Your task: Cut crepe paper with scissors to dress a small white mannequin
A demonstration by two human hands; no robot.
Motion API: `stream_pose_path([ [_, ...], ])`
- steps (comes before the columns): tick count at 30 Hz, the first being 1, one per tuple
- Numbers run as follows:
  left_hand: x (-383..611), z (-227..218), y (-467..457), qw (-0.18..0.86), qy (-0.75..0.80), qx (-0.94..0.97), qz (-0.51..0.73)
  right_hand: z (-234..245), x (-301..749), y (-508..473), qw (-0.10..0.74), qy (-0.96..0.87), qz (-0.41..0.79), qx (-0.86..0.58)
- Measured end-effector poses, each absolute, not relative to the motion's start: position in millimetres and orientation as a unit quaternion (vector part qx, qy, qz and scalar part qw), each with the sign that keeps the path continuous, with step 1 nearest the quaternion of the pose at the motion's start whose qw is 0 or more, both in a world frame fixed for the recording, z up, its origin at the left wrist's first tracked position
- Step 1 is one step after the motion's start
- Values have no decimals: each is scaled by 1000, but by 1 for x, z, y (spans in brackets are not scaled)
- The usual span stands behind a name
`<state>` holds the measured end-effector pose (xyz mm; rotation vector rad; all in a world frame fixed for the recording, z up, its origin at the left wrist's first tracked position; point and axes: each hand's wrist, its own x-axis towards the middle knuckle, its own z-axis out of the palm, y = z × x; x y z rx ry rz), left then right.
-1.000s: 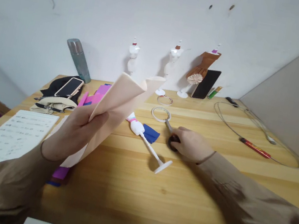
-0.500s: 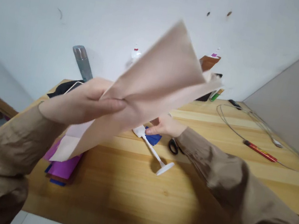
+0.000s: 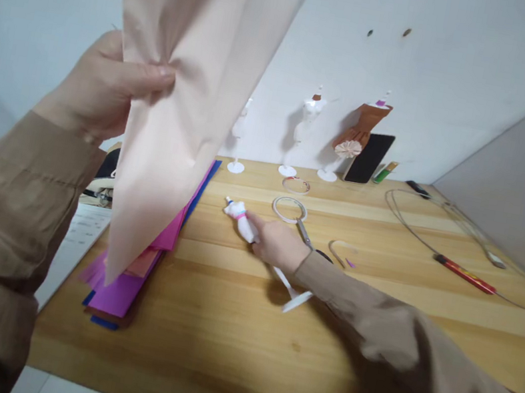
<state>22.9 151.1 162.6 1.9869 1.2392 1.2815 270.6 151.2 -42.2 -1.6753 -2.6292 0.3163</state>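
Observation:
My left hand (image 3: 103, 87) pinches a large pale pink sheet of paper (image 3: 171, 140), creased at the thumb and raised in front of me. My right hand (image 3: 281, 247) is closed around the hips of a small white dress-form mannequin (image 3: 240, 214) lying on the table. It has a blue neck band and a pink band at its waist; the stand sticks out below my wrist. Beneath the raised sheet lies a stack of purple, pink and blue papers (image 3: 116, 293), partly hidden.
On the wooden table (image 3: 217, 337), upright mannequins line the wall, one dressed in a brown paper garment (image 3: 364, 123). A dark phone (image 3: 369, 158) leans there. Tape rolls (image 3: 289, 209) and partly hidden scissors (image 3: 305, 232) lie past my right hand. A cable with a red tube (image 3: 465, 274) lies right.
My left hand has lifted the pink sheet up and left, uncovering the mannequins and tape rolls behind. My right hand has moved onto the lying mannequin; blue paper there is out of sight.

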Motion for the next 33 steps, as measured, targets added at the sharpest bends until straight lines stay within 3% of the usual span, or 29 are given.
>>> stream_pose_path([
  [5,29,169,164,256,350,779,453,-30,310,162,69,-805,70,-584],
  [10,43,170,185,327,172,812,452,-39,332,156,15,-773,108,-625],
  [14,64,172,192,320,165,831,424,-42,336,149,10,-758,90,-646],
  [17,78,172,192,317,165,842,405,-31,335,155,172,-804,146,-550],
  [20,90,170,190,367,157,828,393,-10,325,170,379,-813,301,-324],
  [24,96,161,192,443,157,791,391,19,304,183,539,-723,398,-169],
  [27,92,154,198,473,129,773,402,28,296,186,587,-656,452,-145],
  [33,80,145,211,436,221,755,436,17,297,189,564,-652,464,-203],
])
